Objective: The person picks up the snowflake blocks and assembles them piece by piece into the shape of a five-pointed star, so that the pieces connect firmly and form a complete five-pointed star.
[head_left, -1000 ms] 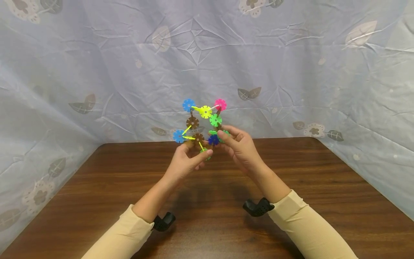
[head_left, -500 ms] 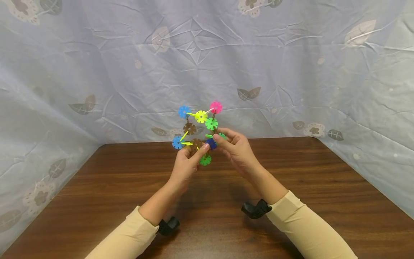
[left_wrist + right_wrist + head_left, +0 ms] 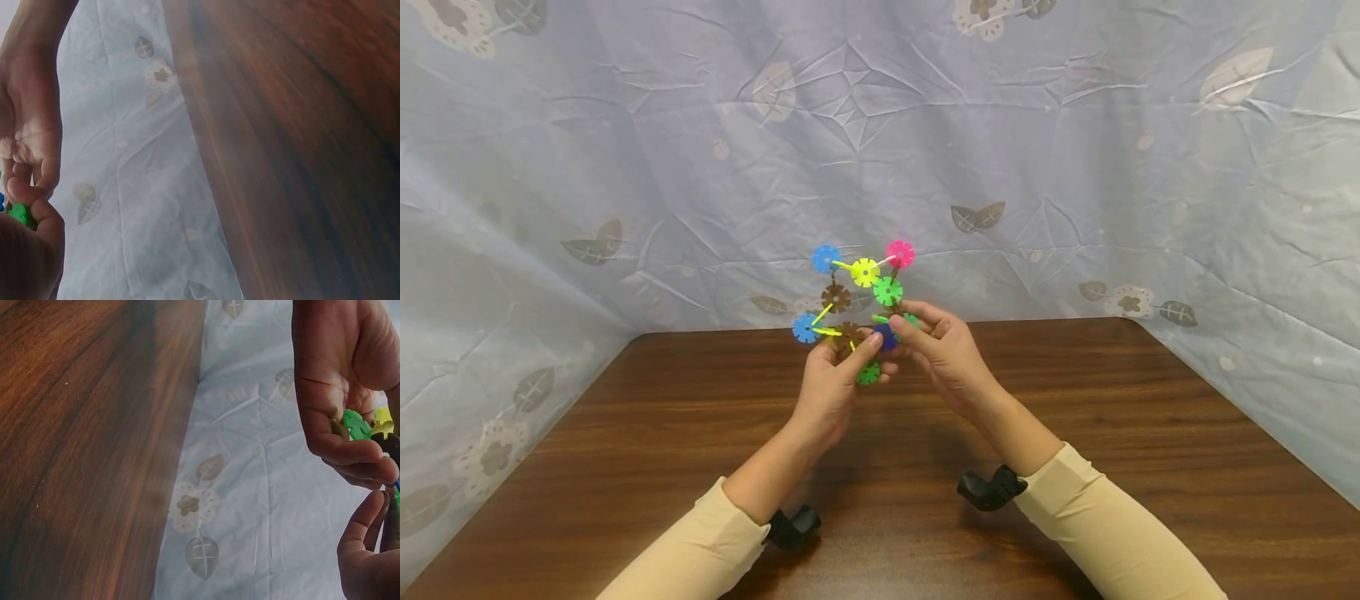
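Note:
Both hands hold up a ring of notched snowflake discs, linked slot to slot. At its top in the head view are a yellow disc (image 3: 865, 272), a pink disc (image 3: 900, 254) and a light blue disc (image 3: 825, 258). My left hand (image 3: 827, 396) pinches the lower part, its thumb tip against the dark blue disc (image 3: 886, 338). A green disc (image 3: 868, 374) hangs just below that thumb. My right hand (image 3: 953, 360) pinches the lower right side near another green disc (image 3: 911, 323). Fingers hide some of the joints. The right wrist view shows a green disc (image 3: 356, 425) beside the curled fingers.
A dark wooden table (image 3: 895, 508) lies beneath the hands. Behind and at the sides hangs a pale curtain (image 3: 850, 167) with leaf prints. Black wrist mounts (image 3: 991, 489) sit under both forearms.
The disc ring has come slightly down and left. My left thumb has shifted from the lower green disc up to the dark blue one, while my right hand keeps its pinch.

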`<state>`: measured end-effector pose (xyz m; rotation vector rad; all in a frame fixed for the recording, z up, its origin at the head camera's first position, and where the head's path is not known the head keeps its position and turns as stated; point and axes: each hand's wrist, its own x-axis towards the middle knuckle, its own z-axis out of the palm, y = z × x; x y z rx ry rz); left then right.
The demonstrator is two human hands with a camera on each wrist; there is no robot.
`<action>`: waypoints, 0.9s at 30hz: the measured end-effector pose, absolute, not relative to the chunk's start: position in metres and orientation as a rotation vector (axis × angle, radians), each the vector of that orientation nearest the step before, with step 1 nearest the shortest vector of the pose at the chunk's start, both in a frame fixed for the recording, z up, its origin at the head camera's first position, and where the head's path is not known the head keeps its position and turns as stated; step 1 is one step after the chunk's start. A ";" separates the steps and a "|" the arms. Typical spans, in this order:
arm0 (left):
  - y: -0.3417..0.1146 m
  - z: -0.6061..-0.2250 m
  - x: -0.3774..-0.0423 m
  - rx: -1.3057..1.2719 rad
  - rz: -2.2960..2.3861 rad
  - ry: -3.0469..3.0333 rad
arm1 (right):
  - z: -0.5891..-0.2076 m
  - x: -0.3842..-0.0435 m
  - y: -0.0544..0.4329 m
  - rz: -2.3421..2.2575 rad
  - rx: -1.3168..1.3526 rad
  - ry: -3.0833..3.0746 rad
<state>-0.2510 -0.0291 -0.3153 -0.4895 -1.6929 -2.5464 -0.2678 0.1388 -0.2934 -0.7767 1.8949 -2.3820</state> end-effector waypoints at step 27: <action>-0.046 -0.301 -0.253 -0.355 -2.561 -1.738 | -0.289 -0.276 0.154 -2.292 -0.689 1.885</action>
